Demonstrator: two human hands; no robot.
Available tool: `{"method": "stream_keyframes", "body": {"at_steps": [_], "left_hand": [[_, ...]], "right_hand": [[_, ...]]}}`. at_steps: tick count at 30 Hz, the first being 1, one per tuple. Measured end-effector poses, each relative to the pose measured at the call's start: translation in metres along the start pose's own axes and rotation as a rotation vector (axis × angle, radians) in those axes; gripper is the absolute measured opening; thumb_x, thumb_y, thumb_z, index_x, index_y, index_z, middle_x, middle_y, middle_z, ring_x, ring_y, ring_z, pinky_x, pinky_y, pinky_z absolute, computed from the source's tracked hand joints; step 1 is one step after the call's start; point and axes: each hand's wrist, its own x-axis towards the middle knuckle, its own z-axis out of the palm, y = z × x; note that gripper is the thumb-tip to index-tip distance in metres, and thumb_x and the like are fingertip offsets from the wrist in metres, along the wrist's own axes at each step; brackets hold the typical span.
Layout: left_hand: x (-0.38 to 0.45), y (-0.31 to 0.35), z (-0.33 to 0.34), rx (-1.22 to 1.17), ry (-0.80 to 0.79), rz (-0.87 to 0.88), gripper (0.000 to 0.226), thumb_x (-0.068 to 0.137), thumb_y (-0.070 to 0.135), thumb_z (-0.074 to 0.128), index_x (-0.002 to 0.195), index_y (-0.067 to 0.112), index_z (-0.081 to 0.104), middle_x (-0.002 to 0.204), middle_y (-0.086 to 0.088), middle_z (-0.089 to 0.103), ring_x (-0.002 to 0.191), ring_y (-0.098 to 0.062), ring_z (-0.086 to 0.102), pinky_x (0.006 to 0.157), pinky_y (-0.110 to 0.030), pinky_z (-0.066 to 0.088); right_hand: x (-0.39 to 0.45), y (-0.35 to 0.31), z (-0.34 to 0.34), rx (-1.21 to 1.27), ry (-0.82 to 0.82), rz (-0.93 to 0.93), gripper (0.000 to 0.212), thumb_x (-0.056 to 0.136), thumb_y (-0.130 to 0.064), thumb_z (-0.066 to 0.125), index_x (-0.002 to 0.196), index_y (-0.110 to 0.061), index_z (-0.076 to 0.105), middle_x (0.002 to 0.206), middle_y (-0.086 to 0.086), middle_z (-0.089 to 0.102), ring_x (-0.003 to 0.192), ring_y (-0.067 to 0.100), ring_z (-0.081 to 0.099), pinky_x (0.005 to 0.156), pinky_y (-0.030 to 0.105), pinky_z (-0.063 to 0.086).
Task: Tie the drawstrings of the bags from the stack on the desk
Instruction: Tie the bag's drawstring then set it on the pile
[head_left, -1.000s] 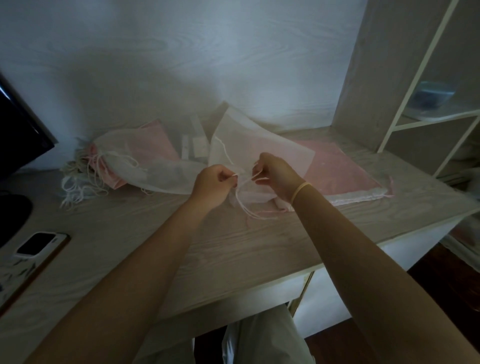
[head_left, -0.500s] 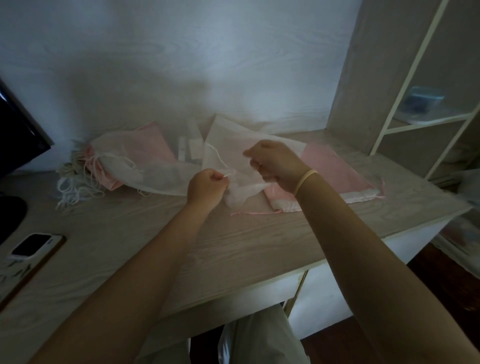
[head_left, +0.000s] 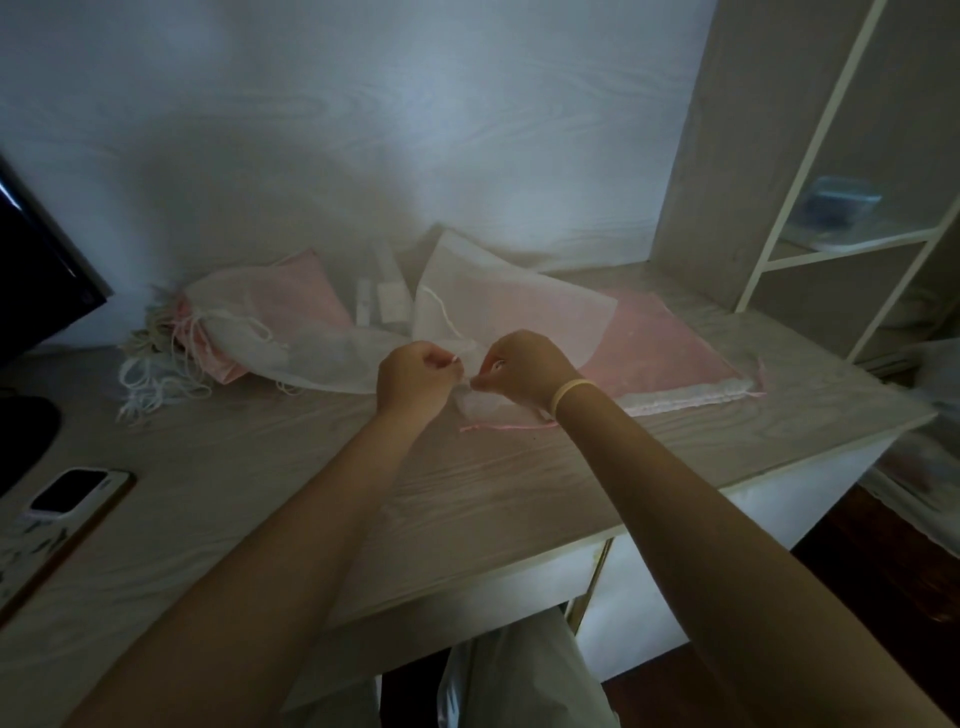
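Head view: left hand (head_left: 415, 376) and right hand (head_left: 522, 366), both curled, pinching white drawstring (head_left: 457, 358) of sheer bag (head_left: 509, 306) mid-desk (head_left: 311, 467), near back edge. Pink stack (head_left: 670, 358) toward right corner. Bare wood along front edge.

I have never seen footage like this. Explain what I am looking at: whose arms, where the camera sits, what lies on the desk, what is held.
There is no machine here. A person wears a camera on the head, looking down at their own bare arms. The left hand and right hand each pinch a white drawstring of a sheer white bag, raised above the wooden desk. Right of it lies a flat stack of pink bags; left, a heap of bags with cords hanging out. A phone rests at the near left.
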Motion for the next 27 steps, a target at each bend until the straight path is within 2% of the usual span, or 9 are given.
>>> {"method": "stream_keyframes", "body": {"at_steps": [5, 7, 12, 15, 17, 20, 22, 24, 27], "left_hand": [[0.002, -0.007, 0.001, 0.000, 0.066, -0.030, 0.008, 0.081, 0.022, 0.069, 0.077, 0.015, 0.068, 0.080, -0.002, 0.071, 0.080, -0.020, 0.064, 0.074, -0.026, 0.048], [0.004, -0.016, 0.007, -0.081, 0.048, -0.125, 0.014, 0.074, 0.029, 0.067, 0.070, 0.016, 0.065, 0.073, -0.004, 0.072, 0.076, -0.022, 0.069, 0.076, -0.032, 0.056], [0.007, -0.020, -0.004, -0.347, 0.147, -0.322, 0.027, 0.064, 0.032, 0.057, 0.078, 0.010, 0.067, 0.072, -0.009, 0.071, 0.077, -0.029, 0.070, 0.074, -0.037, 0.057], [0.007, -0.014, -0.024, -0.340, 0.307, -0.356, 0.023, 0.073, 0.019, 0.060, 0.094, 0.011, 0.060, 0.102, -0.012, 0.067, 0.095, -0.031, 0.064, 0.084, -0.035, 0.050], [0.004, -0.013, -0.029, -0.167, 0.407, -0.320, 0.045, 0.073, 0.005, 0.061, 0.117, 0.010, 0.051, 0.128, -0.015, 0.051, 0.114, -0.033, 0.052, 0.095, -0.037, 0.041], [0.001, -0.012, -0.026, 0.068, 0.496, -0.051, 0.061, 0.067, -0.001, 0.059, 0.126, 0.006, 0.048, 0.133, -0.017, 0.046, 0.123, -0.035, 0.043, 0.100, -0.042, 0.036], [-0.001, -0.007, -0.020, 0.103, 0.341, 0.071, 0.037, 0.073, 0.004, 0.058, 0.109, 0.009, 0.058, 0.117, -0.015, 0.058, 0.110, -0.034, 0.052, 0.090, -0.038, 0.040], [-0.006, 0.004, -0.014, 0.142, 0.070, 0.032, 0.012, 0.084, 0.013, 0.054, 0.093, 0.013, 0.061, 0.103, -0.013, 0.065, 0.099, -0.031, 0.059, 0.078, -0.032, 0.041], [-0.010, 0.011, -0.002, 0.084, -0.163, -0.065, 0.011, 0.086, 0.017, 0.054, 0.095, 0.012, 0.059, 0.094, -0.003, 0.062, 0.089, -0.022, 0.056, 0.074, -0.027, 0.038]], "right_hand": [[-0.002, 0.021, 0.003, 0.082, 0.161, 0.089, 0.013, 0.082, -0.028, 0.070, 0.084, -0.016, 0.073, 0.091, 0.004, 0.069, 0.083, 0.016, 0.060, 0.071, 0.021, 0.040], [0.000, 0.024, 0.007, 0.048, 0.181, 0.124, 0.012, 0.082, -0.025, 0.068, 0.085, -0.014, 0.072, 0.095, 0.007, 0.069, 0.090, 0.021, 0.063, 0.073, 0.023, 0.043], [0.001, 0.029, 0.007, 0.081, 0.169, 0.167, 0.015, 0.082, -0.024, 0.066, 0.091, -0.016, 0.074, 0.099, 0.006, 0.071, 0.091, 0.021, 0.064, 0.074, 0.023, 0.044], [-0.001, 0.036, 0.005, 0.138, 0.161, 0.177, 0.016, 0.083, -0.023, 0.065, 0.094, -0.018, 0.076, 0.096, 0.004, 0.073, 0.081, 0.014, 0.062, 0.071, 0.019, 0.040], [-0.001, 0.035, 0.006, 0.170, 0.149, 0.160, 0.017, 0.083, -0.024, 0.067, 0.095, -0.017, 0.076, 0.096, 0.003, 0.073, 0.080, 0.012, 0.061, 0.072, 0.019, 0.040], [0.000, 0.032, 0.008, 0.207, 0.132, 0.151, 0.016, 0.082, -0.026, 0.070, 0.095, -0.017, 0.077, 0.095, 0.002, 0.073, 0.081, 0.011, 0.060, 0.072, 0.018, 0.040], [0.001, 0.032, 0.008, 0.206, 0.127, 0.145, 0.016, 0.083, -0.026, 0.070, 0.095, -0.018, 0.077, 0.096, 0.003, 0.073, 0.080, 0.011, 0.060, 0.073, 0.019, 0.039], [0.000, 0.032, 0.007, 0.207, 0.123, 0.135, 0.016, 0.084, -0.025, 0.069, 0.096, -0.016, 0.077, 0.097, 0.003, 0.073, 0.081, 0.011, 0.059, 0.074, 0.019, 0.039], [-0.001, 0.034, 0.008, 0.217, 0.123, 0.132, 0.016, 0.084, -0.025, 0.069, 0.096, -0.016, 0.076, 0.098, 0.002, 0.072, 0.084, 0.010, 0.058, 0.075, 0.019, 0.039]]}}
